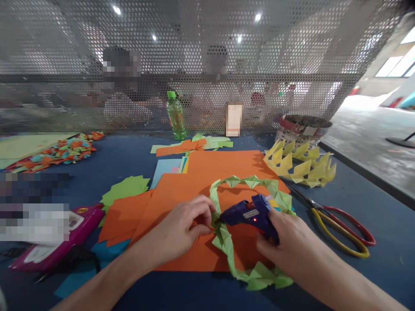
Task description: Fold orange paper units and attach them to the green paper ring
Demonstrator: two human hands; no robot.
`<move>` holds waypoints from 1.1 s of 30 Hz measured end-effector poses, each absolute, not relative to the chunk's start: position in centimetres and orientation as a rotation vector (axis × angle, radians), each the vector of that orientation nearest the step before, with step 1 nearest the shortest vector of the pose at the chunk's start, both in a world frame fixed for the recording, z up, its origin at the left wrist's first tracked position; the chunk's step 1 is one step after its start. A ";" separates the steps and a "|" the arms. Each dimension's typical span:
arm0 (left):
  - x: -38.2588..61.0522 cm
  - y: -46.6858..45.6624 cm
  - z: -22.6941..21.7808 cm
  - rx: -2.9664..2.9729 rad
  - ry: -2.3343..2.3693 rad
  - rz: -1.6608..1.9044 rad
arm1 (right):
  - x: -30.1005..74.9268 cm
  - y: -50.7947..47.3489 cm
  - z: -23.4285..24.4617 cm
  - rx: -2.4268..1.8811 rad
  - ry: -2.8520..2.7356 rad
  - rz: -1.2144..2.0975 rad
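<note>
right hand (285,235) clasps glue gun (239,212); we cannot tell if left hand (181,224) pinches green paper ring (226,246), likely light, crushable, best held at left side.

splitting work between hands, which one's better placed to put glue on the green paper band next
Right, most likely: the right hand grips the blue glue gun, its nozzle at the green paper band. The left hand is beside the nozzle, perhaps better suited to steadying the band.
</note>
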State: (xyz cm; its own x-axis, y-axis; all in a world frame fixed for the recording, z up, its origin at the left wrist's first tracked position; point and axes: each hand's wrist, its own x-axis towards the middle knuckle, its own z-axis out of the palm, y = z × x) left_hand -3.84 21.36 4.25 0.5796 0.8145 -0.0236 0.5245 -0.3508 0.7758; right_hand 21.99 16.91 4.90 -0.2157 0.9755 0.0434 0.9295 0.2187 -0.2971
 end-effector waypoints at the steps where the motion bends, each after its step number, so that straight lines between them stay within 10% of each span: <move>1: -3.9 21.4 4.2 2.036 1.065 0.477 | 21.9 16.9 5.0 -1.814 -2.270 0.307; 33: -4.1 21.4 4.2 2.039 1.074 0.474 | 23.3 16.6 4.0 -1.756 -2.225 0.260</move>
